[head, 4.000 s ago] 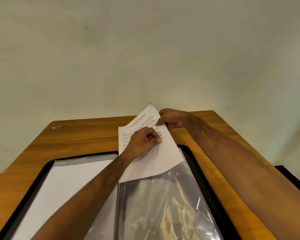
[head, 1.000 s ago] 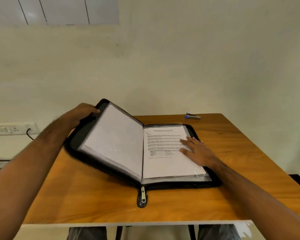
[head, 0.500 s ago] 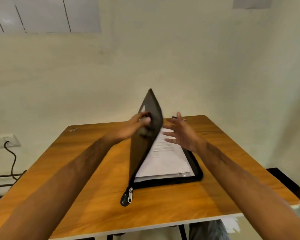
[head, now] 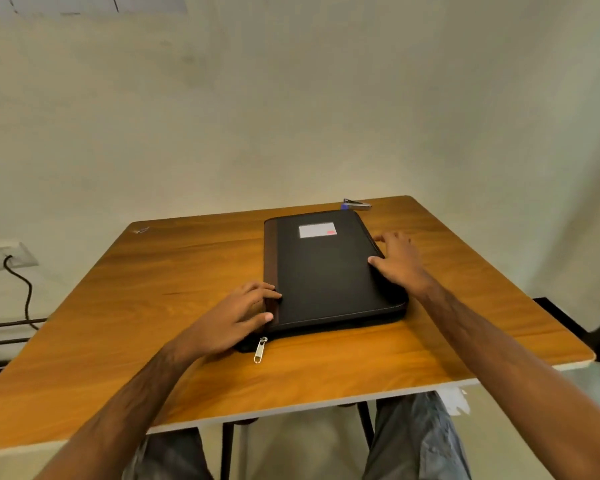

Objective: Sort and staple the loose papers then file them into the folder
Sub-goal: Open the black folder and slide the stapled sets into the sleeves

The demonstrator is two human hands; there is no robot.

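The black folder [head: 329, 271] lies closed and flat on the wooden table [head: 174, 282], toward its far right part, with a brown strip along its left edge and a pale label [head: 317, 230] near the far end of the cover. The left hand [head: 232, 320] rests at the folder's near left corner, its fingers [head: 269, 295] loosely spread and laid against the spine edge, gripping nothing. The right hand [head: 397, 263] rests on the folder's right edge, fingers straight and a little apart, the thumb touching the cover. A metal zipper pull [head: 260, 349] lies on the table just in front of the near left corner. A small stapler [head: 355, 204] sits on the table just beyond the folder's far right corner. A wall socket [head: 9, 259] with a dark cable plugged in shows at the left
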